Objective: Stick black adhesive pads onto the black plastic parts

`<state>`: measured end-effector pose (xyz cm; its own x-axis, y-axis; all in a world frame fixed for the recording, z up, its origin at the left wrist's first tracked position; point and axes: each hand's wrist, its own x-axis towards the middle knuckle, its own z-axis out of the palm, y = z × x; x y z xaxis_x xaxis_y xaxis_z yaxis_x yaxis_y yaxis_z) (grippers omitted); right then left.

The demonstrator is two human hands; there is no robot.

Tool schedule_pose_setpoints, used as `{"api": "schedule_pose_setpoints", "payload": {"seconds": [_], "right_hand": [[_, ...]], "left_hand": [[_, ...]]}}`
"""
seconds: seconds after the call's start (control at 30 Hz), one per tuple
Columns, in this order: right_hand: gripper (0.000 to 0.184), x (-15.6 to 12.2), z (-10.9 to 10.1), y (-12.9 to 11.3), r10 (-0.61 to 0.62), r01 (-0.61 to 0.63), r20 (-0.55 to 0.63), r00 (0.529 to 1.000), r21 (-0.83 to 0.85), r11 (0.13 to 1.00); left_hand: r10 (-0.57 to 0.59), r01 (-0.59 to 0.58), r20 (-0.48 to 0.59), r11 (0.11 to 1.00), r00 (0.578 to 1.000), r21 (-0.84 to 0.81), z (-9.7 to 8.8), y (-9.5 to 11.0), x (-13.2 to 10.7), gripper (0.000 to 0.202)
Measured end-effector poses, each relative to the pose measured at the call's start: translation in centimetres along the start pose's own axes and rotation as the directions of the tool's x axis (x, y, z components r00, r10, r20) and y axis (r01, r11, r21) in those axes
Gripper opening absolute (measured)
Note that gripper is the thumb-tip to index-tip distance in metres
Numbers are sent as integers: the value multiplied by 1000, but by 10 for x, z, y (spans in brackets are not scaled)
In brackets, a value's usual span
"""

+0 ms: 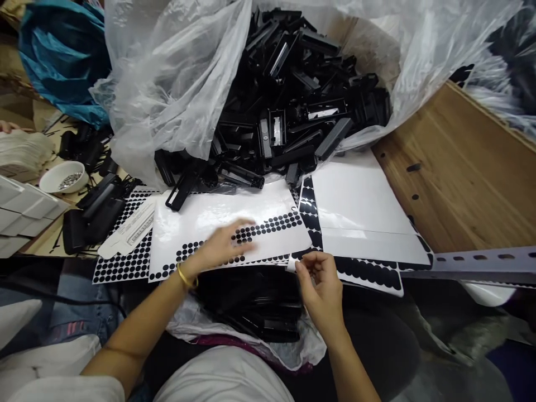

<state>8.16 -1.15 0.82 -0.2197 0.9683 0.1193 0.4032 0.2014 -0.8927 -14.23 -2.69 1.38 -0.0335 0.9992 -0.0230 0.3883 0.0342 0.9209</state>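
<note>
My left hand (226,243) hovers over a white sheet of round black stickers (218,209), its fingers apart and a little blurred; a yellow bracelet (187,276) circles the wrist. Rows of black dots remain along the lower part of that sheet, with bare white backing above. At the sheet's lower right, my right hand (321,285) is closed, thumb and forefinger on the white edge of a sticker sheet (292,263). Exactly what lies between those fingertips is partly hidden. More sticker sheets (368,272) lie underneath to the right, below a plain white sheet (355,201).
Behind the sheets, a clear plastic bag (180,72) spills black plastic parts (288,95). More such parts (268,312) fill a bag at my lap. A white bowl of small metal pieces (63,177) stands left, near stacked white boxes (20,212). A wooden board (464,167) borders the right.
</note>
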Motion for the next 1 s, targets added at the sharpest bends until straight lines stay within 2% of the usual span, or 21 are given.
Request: {"api": "schedule_pose_setpoints", "payload": {"seconds": [0.03, 0.07, 0.1, 0.13, 0.17, 0.2, 0.27, 0.33, 0.4, 0.5, 0.6, 0.7, 1.0], "right_hand": [[9, 0, 2, 0, -8, 7, 29, 1000, 29, 1000], [9, 0, 6, 1, -18, 14, 67, 998, 58, 998], [8, 1, 11, 1, -29, 20, 104, 994, 90, 996], [8, 3, 17, 3, -40, 24, 134, 990, 119, 993], [9, 4, 23, 5, -46, 24, 154, 987, 142, 990], [9, 7, 29, 7, -49, 23, 161, 986, 158, 987], [10, 13, 39, 14, -39, 13, 148, 988, 174, 985], [10, 17, 44, 20, -18, -6, 127, 992, 191, 982], [10, 20, 45, 25, -3, -21, 112, 994, 209, 978], [11, 20, 46, 27, -2, -16, 98, 995, 178, 984], [10, 18, 47, 24, -11, -1, 91, 996, 132, 991], [9, 18, 50, 21, -25, 18, 72, 997, 94, 995], [6, 4, 55, 14, -54, 54, 23, 998, 23, 998]], "left_hand": [[20, 5, -216, 993, 976, 116, -17, -4, 18, 38], [49, 45, -390, 973, 919, 228, -34, -7, 38, 38], [75, 115, -509, 936, 858, 332, -52, -11, 59, 40], [78, 210, -590, 891, 803, 403, -68, -14, 79, 43], [60, 303, -639, 844, 767, 442, -84, -15, 99, 47], [30, 378, -656, 796, 754, 472, -97, -16, 117, 52], [-30, 463, -644, 721, 764, 515, -114, -12, 147, 65], [-128, 475, -555, 691, 822, 544, -119, -3, 171, 71], [-212, 450, -433, 684, 876, 574, -115, 6, 189, 74], [-220, 421, -383, 688, 897, 591, -100, 15, 203, 72], [-185, 422, -421, 693, 888, 585, -88, 15, 201, 62], [-153, 407, -432, 694, 889, 594, -80, 11, 189, 52], [4, 213, -316, 732, 949, 647, -52, 12, 152, 41]]}}
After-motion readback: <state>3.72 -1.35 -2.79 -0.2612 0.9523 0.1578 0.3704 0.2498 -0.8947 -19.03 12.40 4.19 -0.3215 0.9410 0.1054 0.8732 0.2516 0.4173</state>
